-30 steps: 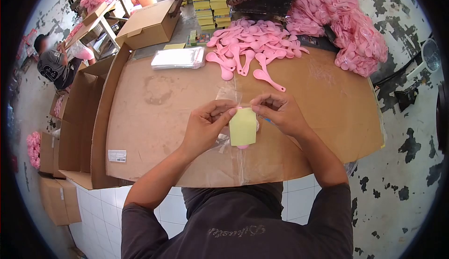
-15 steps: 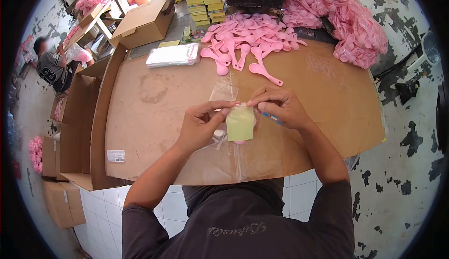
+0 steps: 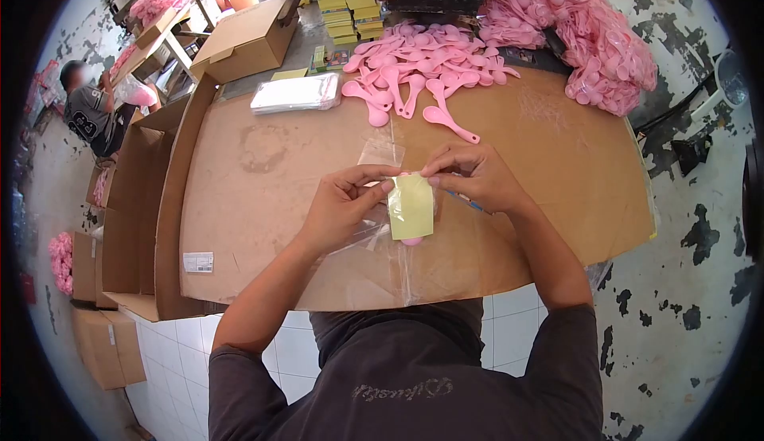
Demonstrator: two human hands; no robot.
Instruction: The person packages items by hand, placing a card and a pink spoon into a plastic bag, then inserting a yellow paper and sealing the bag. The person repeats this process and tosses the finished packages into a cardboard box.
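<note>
From my end, the yellow card point(image 3: 412, 208) is upright above the counter point(image 3: 549, 234), at the middle of its near half, with the rounded tip of a pink spoon point(image 3: 411, 242) showing below its lower edge. A second ago its face looked matte; now bright streaks cross it, so I judge that clear film lies over it and that the wrapping is further along. I have the left hand point(image 3: 346, 202) with its fingers pinched closed on the top left corner, and the right hand point(image 3: 475, 178) pinching the top right. A blue strip point(image 3: 469, 200) shows beneath the right hand; I can't tell what it is. Farther out lie a stack of clear sleeves point(image 3: 296, 93) and loose pink spoons point(image 3: 434, 63).
</note>
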